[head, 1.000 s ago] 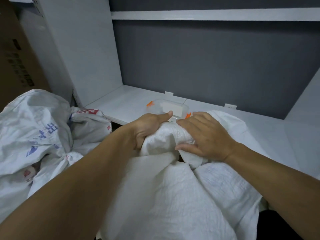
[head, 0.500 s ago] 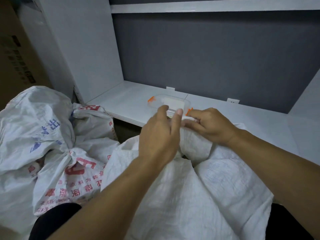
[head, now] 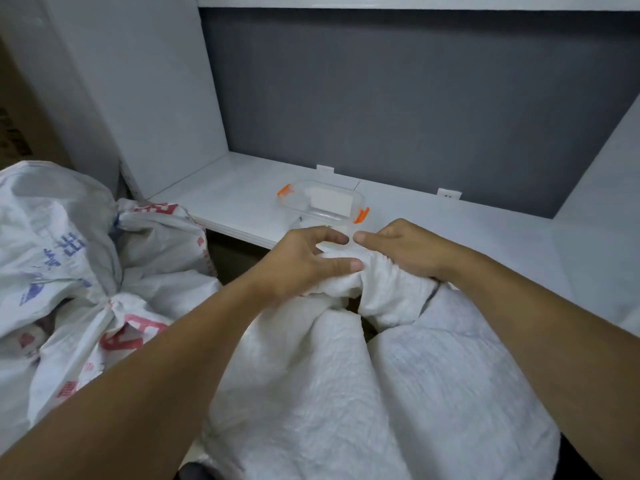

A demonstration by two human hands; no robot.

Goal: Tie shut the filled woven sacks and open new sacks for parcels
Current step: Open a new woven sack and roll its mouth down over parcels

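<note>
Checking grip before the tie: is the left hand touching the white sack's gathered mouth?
Touching. In the head view the left hand lies on the bunched mouth of the white sack, its thumb pressed against the fabric with no gap.

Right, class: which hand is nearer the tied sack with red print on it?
Left. The left hand holds the bunched top of the white sack on the side facing the printed sack; the right hand holds it on the far side.
</note>
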